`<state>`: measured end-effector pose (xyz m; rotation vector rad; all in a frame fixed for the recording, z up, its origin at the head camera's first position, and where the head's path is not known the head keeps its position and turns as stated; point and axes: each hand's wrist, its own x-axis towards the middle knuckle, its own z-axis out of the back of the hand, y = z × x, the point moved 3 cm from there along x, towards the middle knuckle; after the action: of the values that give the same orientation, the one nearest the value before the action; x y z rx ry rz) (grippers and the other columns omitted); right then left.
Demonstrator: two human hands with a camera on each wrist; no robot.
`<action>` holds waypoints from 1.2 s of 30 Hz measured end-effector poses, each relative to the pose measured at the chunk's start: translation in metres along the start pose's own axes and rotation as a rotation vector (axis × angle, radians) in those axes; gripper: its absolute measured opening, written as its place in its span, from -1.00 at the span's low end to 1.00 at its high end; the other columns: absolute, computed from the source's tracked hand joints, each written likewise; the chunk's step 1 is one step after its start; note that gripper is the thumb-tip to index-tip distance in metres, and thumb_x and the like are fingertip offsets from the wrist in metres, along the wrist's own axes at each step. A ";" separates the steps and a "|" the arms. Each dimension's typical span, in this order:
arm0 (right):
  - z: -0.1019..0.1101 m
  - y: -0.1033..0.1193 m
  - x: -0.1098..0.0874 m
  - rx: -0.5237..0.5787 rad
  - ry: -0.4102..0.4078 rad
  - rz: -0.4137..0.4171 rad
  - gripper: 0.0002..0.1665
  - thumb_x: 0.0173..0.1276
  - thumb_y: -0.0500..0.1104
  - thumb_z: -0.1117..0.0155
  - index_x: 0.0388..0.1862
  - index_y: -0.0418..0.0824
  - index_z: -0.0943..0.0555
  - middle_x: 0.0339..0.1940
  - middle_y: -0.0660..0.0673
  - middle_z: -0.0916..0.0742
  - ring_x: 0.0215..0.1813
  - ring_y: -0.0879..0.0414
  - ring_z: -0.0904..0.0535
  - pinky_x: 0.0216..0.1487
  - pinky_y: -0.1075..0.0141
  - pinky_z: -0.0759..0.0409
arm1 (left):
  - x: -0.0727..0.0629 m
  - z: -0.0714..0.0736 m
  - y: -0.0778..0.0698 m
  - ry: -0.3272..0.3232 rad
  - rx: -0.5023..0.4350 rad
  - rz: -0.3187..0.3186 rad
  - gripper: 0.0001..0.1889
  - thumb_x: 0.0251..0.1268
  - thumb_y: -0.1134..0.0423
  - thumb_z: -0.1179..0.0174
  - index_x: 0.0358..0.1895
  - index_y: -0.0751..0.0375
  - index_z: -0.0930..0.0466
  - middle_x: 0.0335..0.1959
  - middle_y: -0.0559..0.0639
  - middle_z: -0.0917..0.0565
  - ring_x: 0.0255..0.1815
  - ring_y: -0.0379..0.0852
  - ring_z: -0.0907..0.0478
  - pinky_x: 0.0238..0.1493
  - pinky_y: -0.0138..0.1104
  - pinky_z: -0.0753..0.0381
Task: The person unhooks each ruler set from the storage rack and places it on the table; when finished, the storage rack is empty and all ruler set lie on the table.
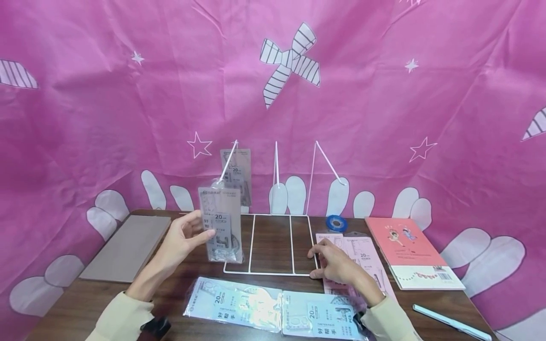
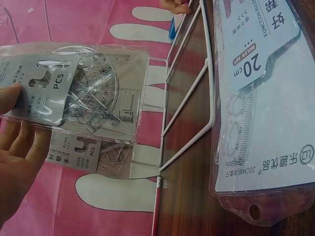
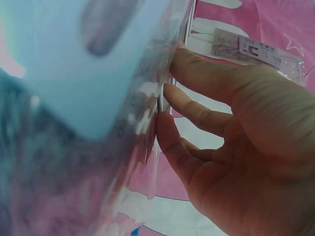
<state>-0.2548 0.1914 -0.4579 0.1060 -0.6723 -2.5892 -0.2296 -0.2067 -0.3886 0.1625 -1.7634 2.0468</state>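
A white wire rack (image 1: 273,273) stands on the table with three raised arms. My left hand (image 1: 181,237) pinches the side of a grey ruler set packet (image 1: 221,203) between thumb and fingers; its top is at the front tip of the left arm. Behind it a second grey ruler set (image 1: 237,163) hangs further back along that arm. My right hand (image 1: 339,267) rests at the rack's front right corner, its fingers loosely bent and apart. Beneath and beside that hand lie pink ruler sets (image 1: 356,246). Two blue ruler sets (image 1: 230,303) lie in front of the rack.
A blue tape roll (image 1: 337,223) lies behind the pink packets. On the right are a red and white booklet (image 1: 415,244) and a pale pen-like stick (image 1: 452,323). A grey board or notebook (image 1: 128,246) lies at left. A pink curtain (image 1: 362,94) hangs behind the table.
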 end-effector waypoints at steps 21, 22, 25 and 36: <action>-0.001 0.000 0.000 0.019 0.001 -0.007 -0.54 0.11 -0.18 -0.69 -0.01 -0.13 -0.71 -0.08 -0.07 -0.56 -0.27 0.16 -0.46 -0.25 0.30 -0.47 | -0.013 0.006 -0.017 0.009 -0.054 -0.042 -0.54 0.41 0.54 -0.25 0.34 0.42 -0.50 0.10 0.00 -0.78 0.11 -0.08 -0.74 0.12 -0.24 -0.73; -0.001 -0.001 0.001 0.019 -0.001 -0.008 -0.54 0.11 -0.18 -0.69 -0.01 -0.13 -0.71 -0.08 -0.07 -0.56 -0.27 0.16 -0.46 -0.24 0.30 -0.47 | -0.014 0.007 -0.016 0.001 -0.051 -0.043 -0.55 0.41 0.54 -0.25 0.33 0.42 -0.51 0.09 -0.01 -0.79 0.10 -0.09 -0.74 0.12 -0.25 -0.73; -0.002 -0.001 0.001 0.017 -0.005 -0.003 -0.54 0.11 -0.17 -0.70 -0.02 -0.12 -0.71 -0.08 -0.07 -0.56 -0.27 0.17 -0.46 -0.24 0.30 -0.48 | -0.016 0.016 -0.011 -0.021 -0.047 -0.040 -0.55 0.41 0.56 -0.24 0.34 0.38 -0.52 0.09 -0.05 -0.79 0.10 -0.13 -0.74 0.10 -0.29 -0.73; -0.002 -0.002 0.000 0.039 -0.002 -0.058 -0.53 0.09 -0.18 -0.71 -0.02 -0.11 -0.72 -0.06 -0.05 -0.57 -0.26 0.14 -0.47 -0.21 0.26 -0.49 | -0.035 0.063 0.026 -0.086 -0.054 0.039 -0.58 0.38 0.61 -0.23 0.23 0.23 -0.57 0.01 -0.17 -0.80 0.01 -0.22 -0.75 0.01 -0.37 -0.73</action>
<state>-0.2549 0.1922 -0.4606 0.1374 -0.7311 -2.6324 -0.2199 -0.2782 -0.4137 0.2040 -1.8853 2.0451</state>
